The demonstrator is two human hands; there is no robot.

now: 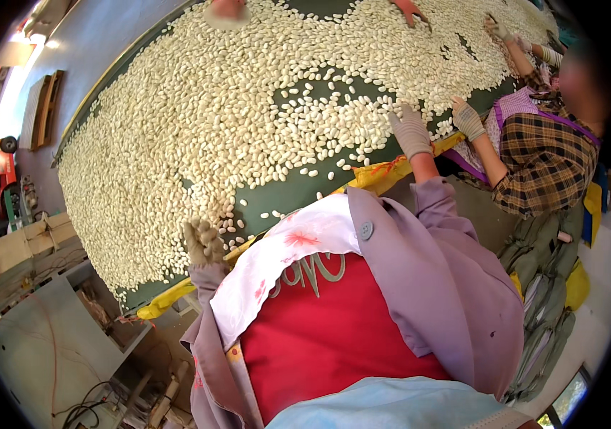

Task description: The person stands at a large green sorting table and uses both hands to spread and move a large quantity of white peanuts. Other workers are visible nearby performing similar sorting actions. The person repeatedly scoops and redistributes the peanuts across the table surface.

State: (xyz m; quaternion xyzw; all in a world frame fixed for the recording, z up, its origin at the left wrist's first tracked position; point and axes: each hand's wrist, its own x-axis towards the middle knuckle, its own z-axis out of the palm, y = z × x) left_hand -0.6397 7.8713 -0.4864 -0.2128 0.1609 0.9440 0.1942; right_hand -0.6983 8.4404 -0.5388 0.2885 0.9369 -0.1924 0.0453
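Observation:
A thick spread of white beans lies over a dark green table surface. My left hand, in a pale knit glove, is at the near edge beside the beans. Its fingers are curled in, and I cannot make out what, if anything, is inside them. A few brownish beans lie just to its right. Farther right, my right hand, also gloved, reaches over the near edge. Its fingers are stretched out among the beans at the rim of the spread.
Yellow cloth lines the table's near edge. At right, a co-worker in a plaid shirt reaches in with a gloved hand; other hands work at the far side. Filled sacks are stacked at right, wooden pallets at left.

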